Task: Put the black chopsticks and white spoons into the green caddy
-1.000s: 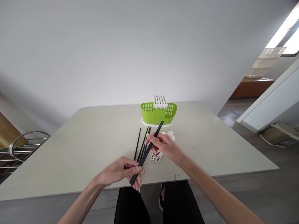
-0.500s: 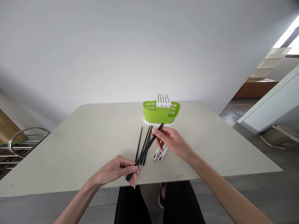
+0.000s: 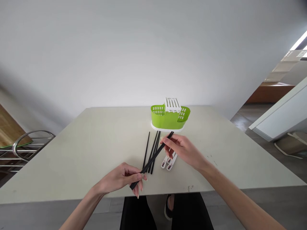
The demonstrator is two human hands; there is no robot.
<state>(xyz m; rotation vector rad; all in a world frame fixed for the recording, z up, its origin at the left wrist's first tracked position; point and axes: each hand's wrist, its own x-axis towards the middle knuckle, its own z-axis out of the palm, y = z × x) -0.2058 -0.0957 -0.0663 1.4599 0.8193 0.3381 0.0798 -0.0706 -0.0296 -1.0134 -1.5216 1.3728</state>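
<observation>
A pair of black chopsticks slants between my hands, held just above the table. My left hand pinches the thick ends near the table's front edge. At the thin ends, the fingers of my right hand are closed round the pair. Below them several more black chopsticks lie side by side on the tabletop. White-handled utensils with printed labels rest under my right hand, which hides their far ends. Behind stands a green cutlery basket with a white slatted piece on top.
The pale table reaches back to a grey-white wall. A metal rack with a wooden board is beyond the table's left edge. A white panel stands on the floor at right.
The view has shifted slightly, so the table and basket appear a little further right and lower. Both hands keep their hold on the chopsticks with little visible movement.
</observation>
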